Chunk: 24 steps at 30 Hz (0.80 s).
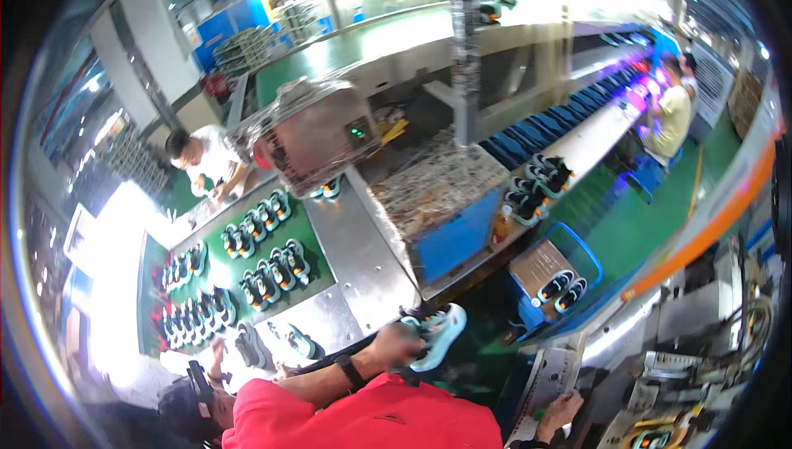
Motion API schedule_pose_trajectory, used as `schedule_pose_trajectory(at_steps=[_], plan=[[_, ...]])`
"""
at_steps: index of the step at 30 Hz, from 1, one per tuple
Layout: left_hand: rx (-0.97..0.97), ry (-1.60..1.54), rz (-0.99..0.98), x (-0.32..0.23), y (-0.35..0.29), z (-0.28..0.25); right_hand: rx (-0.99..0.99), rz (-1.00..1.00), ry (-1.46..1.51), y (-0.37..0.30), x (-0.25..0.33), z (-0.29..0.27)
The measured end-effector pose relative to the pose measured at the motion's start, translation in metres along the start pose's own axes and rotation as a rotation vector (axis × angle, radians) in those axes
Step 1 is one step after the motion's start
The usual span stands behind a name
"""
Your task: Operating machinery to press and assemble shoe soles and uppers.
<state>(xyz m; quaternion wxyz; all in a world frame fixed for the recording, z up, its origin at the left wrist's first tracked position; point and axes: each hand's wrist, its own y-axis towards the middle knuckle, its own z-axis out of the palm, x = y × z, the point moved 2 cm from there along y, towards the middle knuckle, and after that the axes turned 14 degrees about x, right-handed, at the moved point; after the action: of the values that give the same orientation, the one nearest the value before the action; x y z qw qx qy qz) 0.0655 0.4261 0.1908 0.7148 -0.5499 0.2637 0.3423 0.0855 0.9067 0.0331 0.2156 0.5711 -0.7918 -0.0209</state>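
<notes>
My left hand (pixel 398 345), with a black band on its wrist, is closed round a sneaker (pixel 440 338). The sneaker has a pale blue sole and a dark upper, and is tilted with its sole facing right. The hand is somewhat blurred. Lower right, my right hand (pixel 563 411) rests against a white panel (pixel 548 383). Its fingers look apart, and a small green part (pixel 539 413) shows beside them. On the table's near edge, left of my left hand, lie a pale shoe (pixel 293 339) and a grey shoe (pixel 249 345).
Rows of sneakers (pixel 275 274) stand on a green conveyor (pixel 233 259). A co-worker in a black cap (pixel 183 406) is close on my left; another person (pixel 213 156) works across the belt. A blue cart (pixel 528 272) carries two shoes. Machinery (pixel 676 375) stands at the right.
</notes>
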Motion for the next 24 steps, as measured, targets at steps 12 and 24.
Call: schedule_pose_trajectory(at_steps=[12, 24], plan=[[-0.510, -0.191, 0.137, -0.002, 0.020, -0.259, 0.173, 0.061, 0.207, 0.093, 0.183, 0.002], [-0.274, 0.037, -0.135, -0.012, 0.134, -0.303, -0.106, 0.619, -0.168, -0.037, 0.048, -0.032]])
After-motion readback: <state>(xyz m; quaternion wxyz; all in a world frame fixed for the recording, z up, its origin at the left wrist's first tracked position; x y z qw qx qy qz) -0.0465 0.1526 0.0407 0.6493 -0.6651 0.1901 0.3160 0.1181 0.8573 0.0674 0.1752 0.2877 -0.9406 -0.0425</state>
